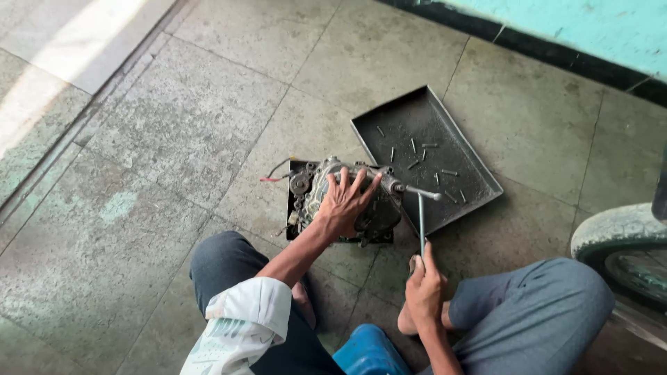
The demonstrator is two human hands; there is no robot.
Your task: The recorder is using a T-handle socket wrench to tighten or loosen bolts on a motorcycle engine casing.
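A greasy grey engine block (319, 182) with loose wires sits on the stone floor between my knees. My left hand (345, 201) lies spread flat on top of it, pressing down. My right hand (424, 286) is closed around the lower end of a long L-shaped metal wrench (421, 221). The wrench's upper end meets the right side of the engine block, over the near corner of the tray.
A dark metal tray (467, 156) with several loose bolts lies on the floor just behind and right of the engine. A rubber tyre (622, 243) stands at the right edge. A teal wall with a black base (556, 48) runs along the back. A blue stool (368, 351) is under me.
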